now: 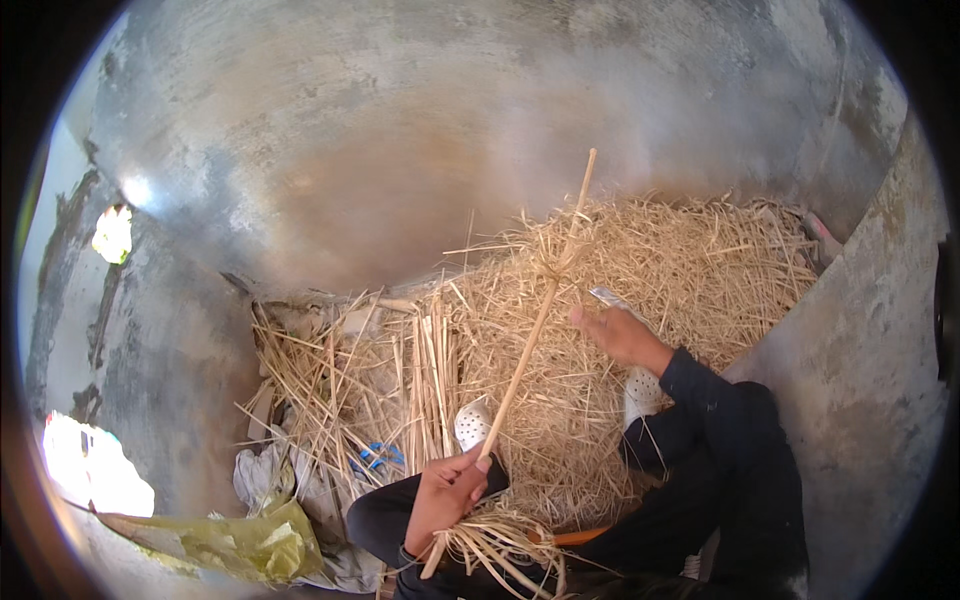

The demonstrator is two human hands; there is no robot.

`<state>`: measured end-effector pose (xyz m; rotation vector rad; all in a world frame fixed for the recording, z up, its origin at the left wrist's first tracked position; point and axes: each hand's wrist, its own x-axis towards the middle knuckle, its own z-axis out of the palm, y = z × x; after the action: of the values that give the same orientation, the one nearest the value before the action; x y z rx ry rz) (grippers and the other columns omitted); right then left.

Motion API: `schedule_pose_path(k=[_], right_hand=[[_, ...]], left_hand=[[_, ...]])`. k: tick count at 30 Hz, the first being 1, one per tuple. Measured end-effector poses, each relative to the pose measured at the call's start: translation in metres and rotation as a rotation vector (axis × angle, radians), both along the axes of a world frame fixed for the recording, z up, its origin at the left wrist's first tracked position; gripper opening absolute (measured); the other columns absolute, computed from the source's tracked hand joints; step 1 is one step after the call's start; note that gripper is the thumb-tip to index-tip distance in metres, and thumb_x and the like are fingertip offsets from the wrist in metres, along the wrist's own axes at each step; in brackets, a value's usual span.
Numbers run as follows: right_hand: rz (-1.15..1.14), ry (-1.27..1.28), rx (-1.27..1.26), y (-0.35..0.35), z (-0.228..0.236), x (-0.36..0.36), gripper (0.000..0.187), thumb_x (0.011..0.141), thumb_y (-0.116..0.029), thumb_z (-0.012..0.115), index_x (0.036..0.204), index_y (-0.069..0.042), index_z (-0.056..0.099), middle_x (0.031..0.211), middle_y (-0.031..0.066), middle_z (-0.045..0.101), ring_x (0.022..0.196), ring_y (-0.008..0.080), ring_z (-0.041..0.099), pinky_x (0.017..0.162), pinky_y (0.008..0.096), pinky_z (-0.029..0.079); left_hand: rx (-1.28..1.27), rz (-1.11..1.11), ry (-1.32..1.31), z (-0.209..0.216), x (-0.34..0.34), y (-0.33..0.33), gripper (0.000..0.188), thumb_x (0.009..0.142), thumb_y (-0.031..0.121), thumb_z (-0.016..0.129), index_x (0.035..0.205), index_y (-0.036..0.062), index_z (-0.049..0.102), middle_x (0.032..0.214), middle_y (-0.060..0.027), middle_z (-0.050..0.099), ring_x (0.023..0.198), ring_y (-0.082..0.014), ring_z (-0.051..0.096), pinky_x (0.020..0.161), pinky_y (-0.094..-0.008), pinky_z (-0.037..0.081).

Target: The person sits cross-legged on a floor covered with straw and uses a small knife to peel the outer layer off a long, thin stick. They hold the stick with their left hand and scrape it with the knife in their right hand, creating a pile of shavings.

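Observation:
A long, pale dry stalk (525, 360) slants upward, away from me. My left hand (447, 497) is closed around its lower part, over my bent left leg. Thin curled strips (556, 263) cling around the stalk higher up. To the right of these strips is my right hand (628, 338), its fingers bent and apart from the stalk. A silvery blade (607, 297) shows at that hand's far side, apparently a knife; its handle is hidden. Below my left hand, a bunch of loose peeled strips (500, 550) lies on my lap.
A thick heap of straw-like shavings (700, 260) lies ahead, against a curved grey wall (450, 120). Straight stalks (432, 370) lie left of my white perforated shoe (473, 424). Blue-handled scissors (377, 458) and a yellowish plastic sheet (255, 540) are at the lower left.

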<state>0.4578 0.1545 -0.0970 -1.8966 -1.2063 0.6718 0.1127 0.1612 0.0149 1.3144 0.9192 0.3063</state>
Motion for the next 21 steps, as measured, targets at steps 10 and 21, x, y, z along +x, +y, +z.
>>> schedule_pose_path(k=[10, 21], right_hand=[[0.248, -0.516, 0.184, -0.036, 0.075, -0.115, 0.070, 0.080, -0.073, 0.053, 0.056, -0.007, 0.060, 0.048, 0.0142, 0.054, 0.045, 0.0306, 0.059, 0.045, 0.0419, 0.045], [0.127, -0.513, 0.172, -0.005, 0.094, -0.074, 0.082, 0.076, -0.085, 0.042, 0.059, -0.008, 0.065, 0.044, 0.0102, 0.051, 0.041, 0.0261, 0.056, 0.041, 0.0402, 0.042]], left_hand=[[-0.080, 0.039, -0.217, 0.009, -0.015, -0.003, 0.036, 0.099, 0.013, 0.052, 0.134, 0.0030, 0.053, 0.059, 0.0048, 0.042, 0.047, -0.0017, 0.035, 0.044, -0.0177, 0.027], [0.060, 0.060, -0.208, 0.020, -0.001, -0.020, 0.035, 0.099, 0.011, 0.053, 0.133, 0.0040, 0.054, 0.060, 0.0060, 0.044, 0.051, -0.0012, 0.035, 0.046, -0.0177, 0.027]])
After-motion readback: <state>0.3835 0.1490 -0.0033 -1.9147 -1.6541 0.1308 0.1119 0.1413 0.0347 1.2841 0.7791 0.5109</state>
